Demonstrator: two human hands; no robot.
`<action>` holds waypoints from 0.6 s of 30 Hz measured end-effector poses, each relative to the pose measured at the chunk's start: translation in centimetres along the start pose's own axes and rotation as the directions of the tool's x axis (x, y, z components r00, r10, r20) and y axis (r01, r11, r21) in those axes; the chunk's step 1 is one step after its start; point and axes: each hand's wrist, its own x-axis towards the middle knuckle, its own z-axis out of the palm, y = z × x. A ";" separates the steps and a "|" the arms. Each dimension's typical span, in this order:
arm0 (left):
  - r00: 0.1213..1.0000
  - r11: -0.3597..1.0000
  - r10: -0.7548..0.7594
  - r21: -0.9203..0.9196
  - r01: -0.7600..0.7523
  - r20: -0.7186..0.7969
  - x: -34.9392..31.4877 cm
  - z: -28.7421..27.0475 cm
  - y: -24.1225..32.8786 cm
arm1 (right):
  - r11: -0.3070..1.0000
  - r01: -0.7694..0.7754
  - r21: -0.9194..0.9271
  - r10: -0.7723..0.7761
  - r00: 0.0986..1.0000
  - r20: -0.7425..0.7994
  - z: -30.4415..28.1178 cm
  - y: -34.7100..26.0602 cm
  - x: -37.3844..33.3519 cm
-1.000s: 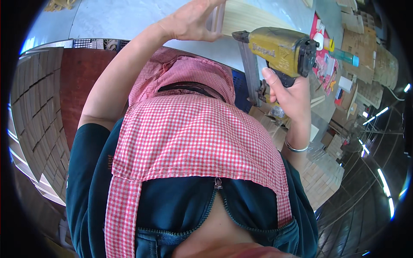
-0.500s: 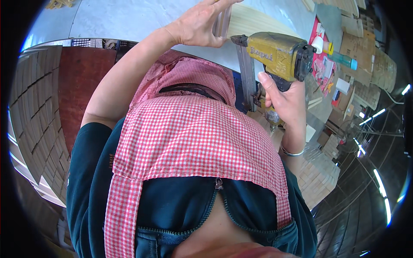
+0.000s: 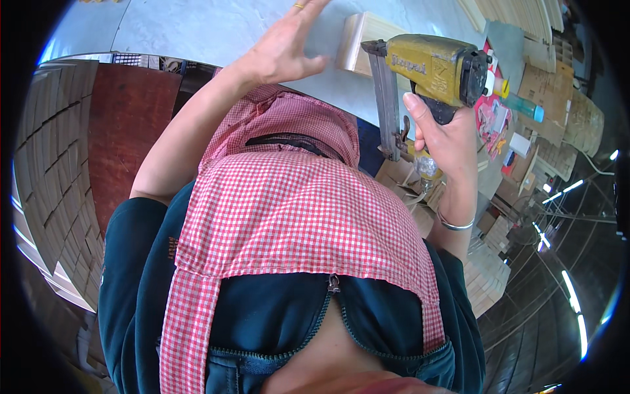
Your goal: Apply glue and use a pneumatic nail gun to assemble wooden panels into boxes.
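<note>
My right hand (image 3: 453, 138) is wrapped round the black handle of a yellow and black nail gun (image 3: 430, 65), whose long dark magazine slants down toward me. Its nose is at the near side of a pale wooden box-like piece (image 3: 356, 41) lying on the table; whether the two touch, I cannot tell. To the left of that wood, my left hand (image 3: 283, 54) hovers over the tabletop with thumb and fingers apart and nothing in it. The upper fingertips run out of the picture. The nail gun covers part of the wood's right side.
The light grey tabletop (image 3: 177, 29) has its near edge against my checked apron. Stacked wooden boards (image 3: 56, 164) and a reddish-brown panel (image 3: 131, 131) stand to the left. On the right are a clear greenish tube (image 3: 523, 107), cardboard (image 3: 541, 92) and more wood strips (image 3: 515, 16).
My left hand has let go of the wooden piece and drawn away to the left, leaving its end exposed. The nail gun has shifted slightly up and right in my right hand.
</note>
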 end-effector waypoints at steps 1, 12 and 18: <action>0.999 0.999 -0.001 0.038 0.002 -0.035 -0.7 -0.5 -0.4 | 1.000 0.010 -0.016 -0.010 1.000 -0.001 -0.1 -0.3 0.1; 0.959 0.968 -0.013 0.235 0.083 -0.284 -3.5 -1.6 -1.6 | 0.993 0.041 -0.111 -0.037 0.999 0.031 -2.3 -1.7 2.5; 0.920 0.968 0.032 0.242 0.068 -0.390 -2.9 -1.4 1.3 | 0.991 0.079 -0.109 -0.078 0.997 0.014 -2.9 -1.9 4.8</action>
